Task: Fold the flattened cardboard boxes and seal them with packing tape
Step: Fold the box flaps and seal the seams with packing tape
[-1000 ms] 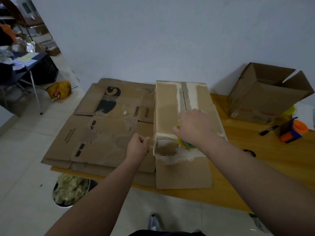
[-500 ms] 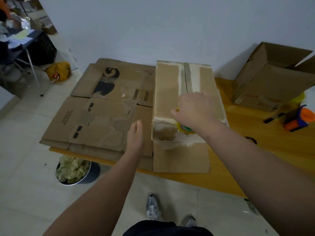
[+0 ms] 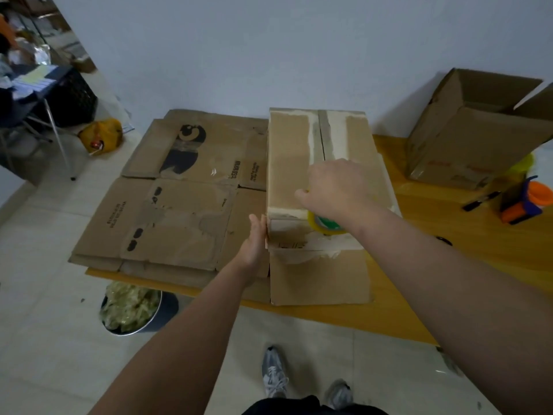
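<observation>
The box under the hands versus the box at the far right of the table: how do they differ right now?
The box under the hands has its top flaps closed, with old tape marks along the seam; the far-right box stands with flaps up and its inside showing. The right hand holds a tape roll on the first and the left hand presses its side; nothing touches the other. Both are worn brown cardboard on the wooden table.

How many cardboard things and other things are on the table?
Folded-up boxes: 2, the box being taped and the open box.
Flat cardboard stack: 1; sheets inside cannot be counted.
Tape roll: 1.
Tape dispenser: 1.
Marker: 1.
Total: 6.
</observation>
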### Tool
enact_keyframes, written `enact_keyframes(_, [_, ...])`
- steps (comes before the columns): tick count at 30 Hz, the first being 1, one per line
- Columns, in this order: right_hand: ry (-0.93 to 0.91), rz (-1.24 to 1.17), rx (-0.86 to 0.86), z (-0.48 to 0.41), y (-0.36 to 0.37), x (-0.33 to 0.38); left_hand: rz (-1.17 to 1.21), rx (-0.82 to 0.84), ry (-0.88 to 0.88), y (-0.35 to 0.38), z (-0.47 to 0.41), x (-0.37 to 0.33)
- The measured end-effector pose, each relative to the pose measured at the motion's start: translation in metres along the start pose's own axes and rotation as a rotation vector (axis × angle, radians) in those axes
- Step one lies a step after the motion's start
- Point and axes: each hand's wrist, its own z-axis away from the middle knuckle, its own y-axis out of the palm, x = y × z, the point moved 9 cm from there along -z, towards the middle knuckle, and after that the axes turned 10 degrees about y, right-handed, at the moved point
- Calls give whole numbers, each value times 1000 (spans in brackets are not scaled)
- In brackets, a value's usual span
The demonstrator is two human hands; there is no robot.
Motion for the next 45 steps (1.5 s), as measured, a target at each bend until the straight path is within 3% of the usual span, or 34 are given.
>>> enact_keyframes(3, [10, -8, 16, 0, 0, -3, -356, -36, 292, -24, 5, -34])
enact_keyframes(7, [20, 0, 7, 0, -3, -3, -1076, 158, 674, -15, 2, -65])
enact_keyframes(14, [18, 8, -12, 0, -5, -3, -1593, 339, 866, 10, -32, -78])
enact_keyframes(17, [44, 7, 2, -4, -3, -6, -1603, 409, 897, 10, -31, -75])
enact_keyframes(21, [57, -12, -16, -4, -4, -9, -1487, 327, 1104, 9, -20, -73])
enact_keyframes(35, [32, -79, -72, 8, -10, -10, -1415, 234, 1304, 10, -1, -76])
enact_keyframes(41, [14, -591, 41, 13, -12, -43, -1475, 158, 1236, 15, -2, -82])
enact_keyframes(45, [191, -952, 131, 27, 11, -84, -1532, 131, 1218, 14, 1, -74])
